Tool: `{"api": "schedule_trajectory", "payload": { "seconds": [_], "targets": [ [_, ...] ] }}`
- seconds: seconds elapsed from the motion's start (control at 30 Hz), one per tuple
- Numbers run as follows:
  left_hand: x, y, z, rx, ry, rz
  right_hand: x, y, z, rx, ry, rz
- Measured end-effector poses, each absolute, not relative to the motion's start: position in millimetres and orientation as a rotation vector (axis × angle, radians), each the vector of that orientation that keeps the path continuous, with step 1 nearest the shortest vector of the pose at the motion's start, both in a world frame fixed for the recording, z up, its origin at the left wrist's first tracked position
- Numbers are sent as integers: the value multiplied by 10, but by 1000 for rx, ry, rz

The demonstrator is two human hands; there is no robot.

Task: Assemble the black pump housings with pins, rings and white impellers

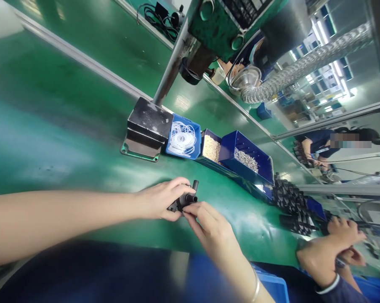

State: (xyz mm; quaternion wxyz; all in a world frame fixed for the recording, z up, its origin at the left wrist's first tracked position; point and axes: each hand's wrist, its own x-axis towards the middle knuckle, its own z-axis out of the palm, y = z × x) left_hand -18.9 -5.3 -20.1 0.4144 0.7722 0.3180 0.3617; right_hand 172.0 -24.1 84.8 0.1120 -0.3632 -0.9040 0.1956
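My left hand (166, 198) is wrapped round a small black pump (190, 199) with two stubby tube ports, holding it just above the green tabletop. One port points up and away, the other faces toward the right. From the right, my right hand (213, 227) reaches in with thumb and forefinger pinched together at the lower edge of the pump. What sits between those fingertips is too small and covered to make out. Part of the pump's body is hidden behind the fingers of my left hand.
Beyond my hands stand a press base (150, 122), a blue bin of white rings (183, 139), a bin of cream pieces (211, 148) and a bin of metal pins (246, 160). Black parts (290, 202) lie piled rightward, near a co-worker's hands (331, 248). A blue tray (273, 286) is low right.
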Motion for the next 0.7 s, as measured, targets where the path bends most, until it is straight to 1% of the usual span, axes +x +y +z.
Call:
{"api": "schedule_trajectory", "payload": {
  "seconds": [0.43, 0.7],
  "targets": [
    [-200, -50, -166, 1936, 789, 920, 1738, -288, 845, -1114, -2685, 503],
    [-210, -45, -177, 1933, 772, 901, 1816, -398, 676, -1011, -2725, 360]
  ]
}}
